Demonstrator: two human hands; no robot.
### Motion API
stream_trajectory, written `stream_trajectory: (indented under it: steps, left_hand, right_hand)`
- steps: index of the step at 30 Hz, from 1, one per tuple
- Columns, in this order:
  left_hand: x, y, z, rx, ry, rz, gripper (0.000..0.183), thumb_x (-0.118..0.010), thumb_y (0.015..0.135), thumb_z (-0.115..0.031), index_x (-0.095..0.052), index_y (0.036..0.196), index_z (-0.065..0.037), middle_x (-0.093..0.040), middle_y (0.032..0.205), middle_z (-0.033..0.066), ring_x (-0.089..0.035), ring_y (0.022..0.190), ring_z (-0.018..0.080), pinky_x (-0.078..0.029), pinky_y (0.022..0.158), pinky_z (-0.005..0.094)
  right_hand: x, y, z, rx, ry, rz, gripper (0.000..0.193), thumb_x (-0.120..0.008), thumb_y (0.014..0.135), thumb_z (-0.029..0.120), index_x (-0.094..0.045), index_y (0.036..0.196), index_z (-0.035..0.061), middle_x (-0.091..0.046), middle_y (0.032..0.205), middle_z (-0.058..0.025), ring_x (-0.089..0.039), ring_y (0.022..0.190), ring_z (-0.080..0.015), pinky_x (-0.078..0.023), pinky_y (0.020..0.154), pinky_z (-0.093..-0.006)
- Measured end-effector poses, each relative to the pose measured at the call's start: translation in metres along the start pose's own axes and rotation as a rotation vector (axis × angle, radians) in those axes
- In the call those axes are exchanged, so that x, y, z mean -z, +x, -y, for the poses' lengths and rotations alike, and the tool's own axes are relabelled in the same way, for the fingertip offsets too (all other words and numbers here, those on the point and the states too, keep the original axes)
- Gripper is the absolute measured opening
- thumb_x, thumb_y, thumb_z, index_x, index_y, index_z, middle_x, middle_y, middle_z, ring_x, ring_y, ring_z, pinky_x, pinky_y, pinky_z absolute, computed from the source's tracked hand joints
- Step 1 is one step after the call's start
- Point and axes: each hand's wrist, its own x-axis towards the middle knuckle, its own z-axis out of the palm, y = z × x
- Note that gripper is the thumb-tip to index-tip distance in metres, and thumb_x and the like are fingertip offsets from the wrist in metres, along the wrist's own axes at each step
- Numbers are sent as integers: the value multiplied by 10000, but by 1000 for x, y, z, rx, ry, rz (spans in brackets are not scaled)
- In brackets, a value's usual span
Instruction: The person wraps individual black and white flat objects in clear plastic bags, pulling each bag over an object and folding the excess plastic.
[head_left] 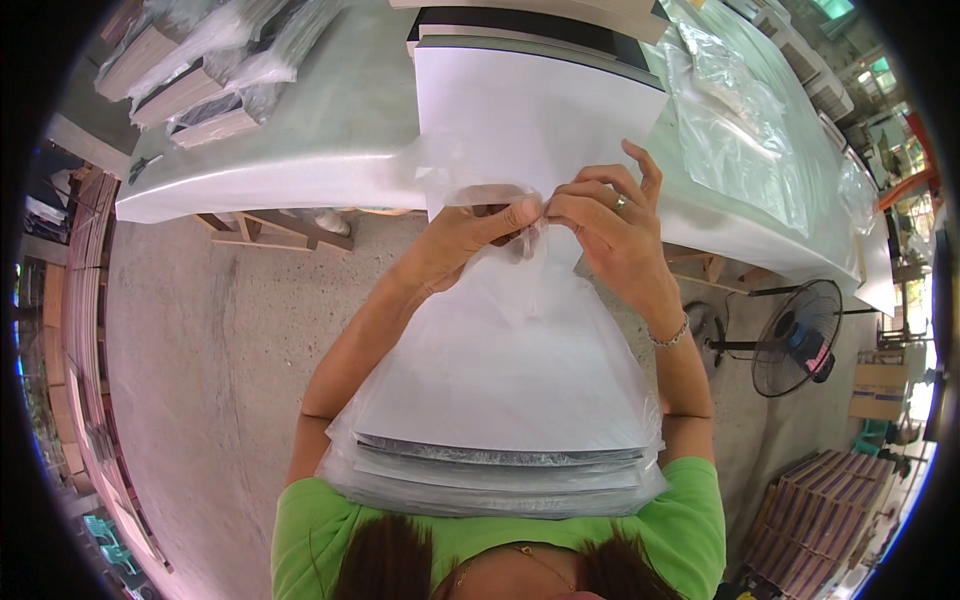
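Observation:
A clear plastic bag (490, 195) is pinched between the thumb and fingers of my left hand (465, 235). Some of its film lies across those fingers. My right hand (612, 222), wearing a ring and a bracelet, pinches the film with thumb and index finger right beside the left thumb; its other fingers are raised. Below both hands, a stack of white panels in clear plastic (500, 380) leans against my body, its layered edges toward me. Just beyond the hands, a white board (530, 100) lies atop a stack on the table.
The table has a pale covering (350, 130). Plastic-wrapped stacks (210, 85) lie at its far left, and clear plastic sheets (745, 140) spread over its right side. A black fan (797, 338) stands at the right, near a bundled stack (820, 520) on the floor.

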Motion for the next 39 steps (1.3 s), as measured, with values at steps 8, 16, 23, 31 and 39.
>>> stream_trajectory:
  steps: [8, 16, 23, 31, 39]
  left_hand:
    - [-1, 1, 4, -45, 58, -11, 447, -759, 710, -384, -606, 918, -19, -551, 770, 11, -508, 671, 99, -415, 571, 225]
    - [6, 4, 11, 79, -160, 72, 480, -714, 748, -415, -577, 1018, -42, -538, 847, -6, -495, 761, 76, -431, 623, 214]
    - [12, 5, 20, 80, -303, 108, 432, -669, 789, -411, -575, 1032, -66, -548, 860, -21, -501, 777, 55, -442, 653, 205]
    - [6, 1, 17, 124, -181, 92, 491, -679, 739, -501, -586, 981, -84, -562, 854, -23, -488, 735, 42, -388, 577, 155]
    - [17, 4, 31, 173, -231, 36, 429, -668, 755, -489, -590, 897, -91, -562, 820, -17, -505, 715, 33, -375, 542, 140]
  right_hand:
    - [-7, -5, -2, 38, 76, -22, 219, -710, 665, 51, -608, 841, 130, -581, 756, 59, -544, 794, -136, -273, 992, -466]
    - [-17, -4, -5, -66, 378, -46, 173, -672, 681, -6, -580, 792, 88, -577, 833, -11, -548, 812, -182, -322, 959, -453]
    - [-21, -9, -8, -122, 634, -111, 197, -647, 702, -40, -552, 837, 69, -559, 921, -58, -530, 899, -218, -350, 960, -443]
    - [-21, -2, -5, -18, 375, 5, 229, -672, 664, -25, -552, 841, 56, -561, 927, -29, -507, 890, -245, -391, 846, -401]
    - [-31, -7, -5, -66, 469, -47, 245, -645, 668, -58, -565, 873, 50, -556, 908, -30, -490, 910, -244, -404, 800, -353]
